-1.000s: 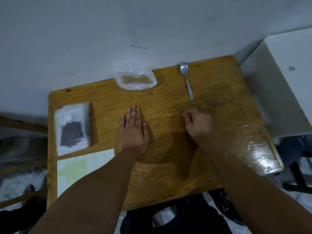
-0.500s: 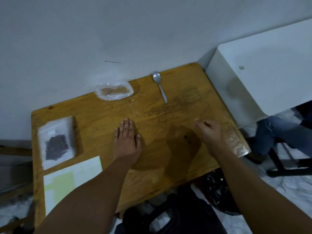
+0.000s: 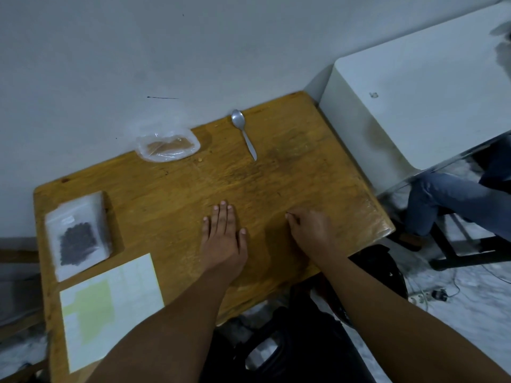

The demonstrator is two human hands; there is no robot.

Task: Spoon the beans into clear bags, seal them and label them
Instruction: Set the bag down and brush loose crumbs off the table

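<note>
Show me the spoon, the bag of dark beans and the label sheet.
spoon (image 3: 245,136), head view, upper handle.
bag of dark beans (image 3: 77,240), head view, the beans inside.
label sheet (image 3: 110,308), head view, sheet's middle.

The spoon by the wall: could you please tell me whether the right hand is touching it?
Apart. The head view shows bare table between the spoon and the right hand.

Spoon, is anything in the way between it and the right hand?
No, nothing visible. Only bare table lies between the right hand and the spoon; the clear bag sits off to one side.
</note>
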